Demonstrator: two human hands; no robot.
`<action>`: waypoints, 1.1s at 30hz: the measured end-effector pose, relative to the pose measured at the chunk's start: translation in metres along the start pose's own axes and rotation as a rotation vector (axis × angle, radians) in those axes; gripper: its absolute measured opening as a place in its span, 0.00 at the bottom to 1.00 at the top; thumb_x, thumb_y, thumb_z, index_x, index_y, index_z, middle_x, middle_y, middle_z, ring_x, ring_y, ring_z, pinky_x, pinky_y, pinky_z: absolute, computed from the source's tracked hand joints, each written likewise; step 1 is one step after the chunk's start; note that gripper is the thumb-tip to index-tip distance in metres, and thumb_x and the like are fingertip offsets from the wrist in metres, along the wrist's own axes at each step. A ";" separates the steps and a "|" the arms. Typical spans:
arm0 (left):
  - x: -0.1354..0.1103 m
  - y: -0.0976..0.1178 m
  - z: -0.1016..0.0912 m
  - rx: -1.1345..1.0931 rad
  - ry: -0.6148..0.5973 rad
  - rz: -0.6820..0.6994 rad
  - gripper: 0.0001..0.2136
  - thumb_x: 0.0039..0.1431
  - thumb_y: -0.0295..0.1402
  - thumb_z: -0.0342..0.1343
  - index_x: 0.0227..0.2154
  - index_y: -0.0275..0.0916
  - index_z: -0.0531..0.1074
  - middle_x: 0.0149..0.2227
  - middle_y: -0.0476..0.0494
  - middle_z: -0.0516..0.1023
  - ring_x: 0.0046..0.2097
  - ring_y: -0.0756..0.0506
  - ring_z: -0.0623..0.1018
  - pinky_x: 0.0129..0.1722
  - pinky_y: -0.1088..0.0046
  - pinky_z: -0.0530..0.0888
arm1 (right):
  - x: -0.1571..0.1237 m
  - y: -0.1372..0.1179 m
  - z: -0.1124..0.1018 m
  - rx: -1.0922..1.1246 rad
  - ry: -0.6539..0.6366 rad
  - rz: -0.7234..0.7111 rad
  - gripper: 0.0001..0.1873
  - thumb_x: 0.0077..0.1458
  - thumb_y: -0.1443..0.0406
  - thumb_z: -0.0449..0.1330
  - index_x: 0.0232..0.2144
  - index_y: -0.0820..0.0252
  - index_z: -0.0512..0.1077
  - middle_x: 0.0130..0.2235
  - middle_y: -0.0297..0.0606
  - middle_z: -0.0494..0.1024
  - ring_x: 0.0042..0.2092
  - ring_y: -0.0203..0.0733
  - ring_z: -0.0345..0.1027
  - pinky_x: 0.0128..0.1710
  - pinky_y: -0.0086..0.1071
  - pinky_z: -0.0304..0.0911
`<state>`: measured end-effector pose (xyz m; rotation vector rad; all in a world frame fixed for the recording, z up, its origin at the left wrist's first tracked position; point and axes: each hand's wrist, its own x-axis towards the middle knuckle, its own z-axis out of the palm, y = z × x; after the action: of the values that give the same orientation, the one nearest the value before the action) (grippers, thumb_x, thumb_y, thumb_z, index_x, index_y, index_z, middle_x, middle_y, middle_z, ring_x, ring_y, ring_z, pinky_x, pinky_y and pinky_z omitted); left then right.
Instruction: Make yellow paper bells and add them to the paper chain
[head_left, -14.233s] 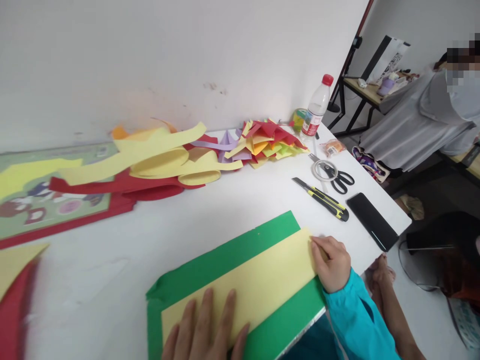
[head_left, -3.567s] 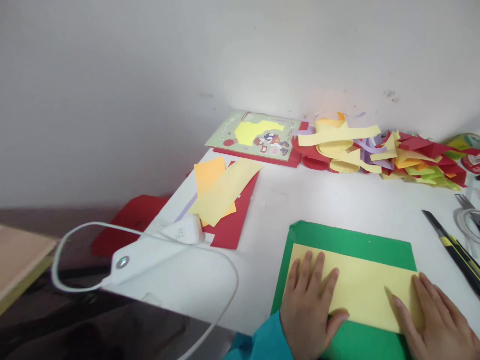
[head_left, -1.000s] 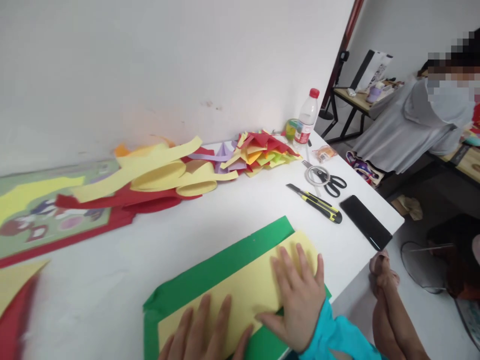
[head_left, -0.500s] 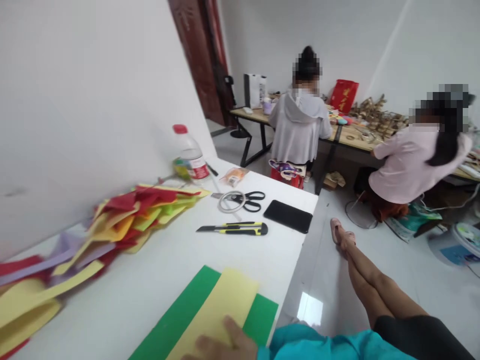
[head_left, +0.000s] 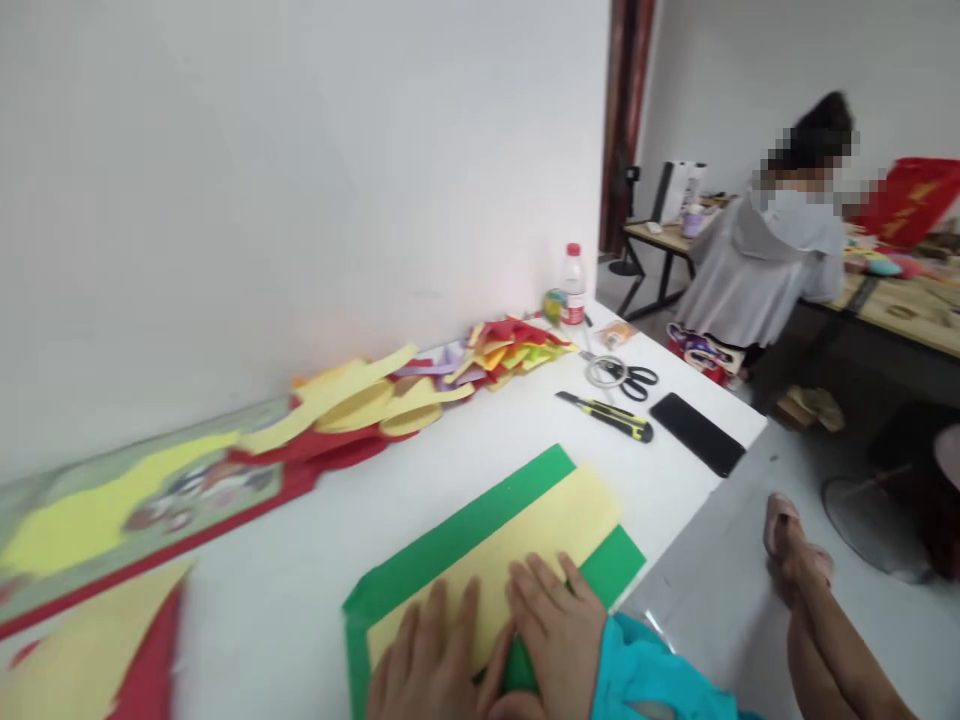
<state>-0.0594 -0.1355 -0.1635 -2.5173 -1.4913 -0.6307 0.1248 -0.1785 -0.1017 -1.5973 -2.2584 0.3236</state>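
Note:
A pale yellow paper sheet lies on a green sheet on the white table. My left hand rests flat on the near end of the yellow paper, fingers stretched out. My right hand lies beside it, fingers flat on the yellow paper, in a teal sleeve. Neither hand holds anything.
A utility knife, scissors, a tape ring, a black phone and a water bottle sit at the table's far right. Paper scraps line the wall. A person in grey sits at another table.
The view has swung back left and down to the table since half a second ago. Both hands now lie close together at the near end of the yellow paper.

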 end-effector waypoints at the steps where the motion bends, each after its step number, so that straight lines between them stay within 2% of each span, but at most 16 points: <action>1: 0.004 0.004 -0.008 0.041 -0.004 -0.018 0.25 0.51 0.44 0.52 0.53 0.45 0.66 0.55 0.37 0.68 0.55 0.30 0.66 0.45 0.51 0.68 | 0.001 0.001 -0.003 -0.011 -0.040 -0.013 0.40 0.56 0.47 0.48 0.62 0.66 0.48 0.65 0.44 0.49 0.65 0.50 0.39 0.63 0.48 0.36; 4: 0.017 0.020 -0.022 0.123 0.016 -0.063 0.24 0.53 0.44 0.52 0.51 0.37 0.69 0.55 0.29 0.67 0.54 0.29 0.67 0.46 0.51 0.67 | 0.001 0.002 -0.007 -0.052 -0.098 -0.034 0.40 0.57 0.49 0.48 0.63 0.65 0.45 0.66 0.41 0.44 0.66 0.47 0.34 0.64 0.45 0.34; 10: 0.022 0.032 -0.029 0.127 0.032 -0.126 0.23 0.54 0.45 0.52 0.51 0.41 0.69 0.56 0.34 0.68 0.56 0.33 0.67 0.49 0.55 0.65 | 0.002 0.009 0.003 -0.174 -0.115 -0.087 0.42 0.54 0.45 0.48 0.63 0.64 0.48 0.65 0.41 0.45 0.65 0.50 0.39 0.62 0.46 0.35; 15: 0.022 0.034 -0.033 0.093 -0.001 -0.183 0.23 0.54 0.44 0.52 0.53 0.44 0.67 0.57 0.37 0.66 0.57 0.34 0.65 0.52 0.55 0.62 | 0.005 0.010 0.010 -0.298 0.010 -0.131 0.37 0.56 0.46 0.46 0.59 0.66 0.58 0.62 0.43 0.57 0.63 0.51 0.48 0.61 0.46 0.33; 21: 0.024 0.037 -0.031 0.004 0.051 -0.266 0.23 0.53 0.47 0.52 0.51 0.46 0.69 0.56 0.40 0.68 0.57 0.35 0.65 0.54 0.56 0.60 | 0.009 0.012 0.011 -0.406 0.117 -0.229 0.37 0.55 0.44 0.45 0.55 0.66 0.64 0.58 0.45 0.65 0.59 0.52 0.55 0.58 0.46 0.39; 23: 0.025 0.037 -0.032 -0.007 0.048 -0.273 0.23 0.53 0.46 0.52 0.51 0.46 0.68 0.57 0.40 0.67 0.58 0.35 0.64 0.54 0.55 0.59 | 0.010 0.013 0.012 -0.411 0.128 -0.234 0.37 0.56 0.44 0.45 0.56 0.65 0.63 0.58 0.45 0.65 0.59 0.52 0.54 0.57 0.46 0.42; 28: 0.025 0.036 -0.035 -0.020 0.029 -0.278 0.24 0.53 0.46 0.52 0.52 0.46 0.67 0.58 0.39 0.65 0.59 0.34 0.62 0.55 0.55 0.58 | 0.011 0.016 0.009 -0.406 0.076 -0.241 0.39 0.56 0.45 0.45 0.62 0.60 0.49 0.60 0.42 0.61 0.60 0.52 0.53 0.55 0.45 0.45; 31: 0.024 0.036 -0.036 -0.029 0.017 -0.279 0.24 0.53 0.46 0.53 0.52 0.45 0.67 0.58 0.39 0.65 0.59 0.34 0.62 0.55 0.54 0.57 | 0.011 0.015 0.007 -0.406 0.029 -0.225 0.38 0.55 0.45 0.45 0.63 0.53 0.48 0.62 0.39 0.58 0.60 0.52 0.53 0.54 0.45 0.47; 33: 0.024 0.037 -0.037 -0.034 0.004 -0.283 0.24 0.53 0.46 0.52 0.53 0.45 0.66 0.58 0.39 0.65 0.59 0.34 0.61 0.55 0.54 0.58 | 0.011 0.015 0.007 -0.403 0.018 -0.217 0.37 0.56 0.45 0.46 0.63 0.53 0.48 0.62 0.37 0.57 0.60 0.53 0.53 0.54 0.46 0.47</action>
<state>-0.0280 -0.1466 -0.1169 -2.3451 -1.8693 -0.7037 0.1319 -0.1628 -0.1119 -1.4964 -2.5703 -0.2158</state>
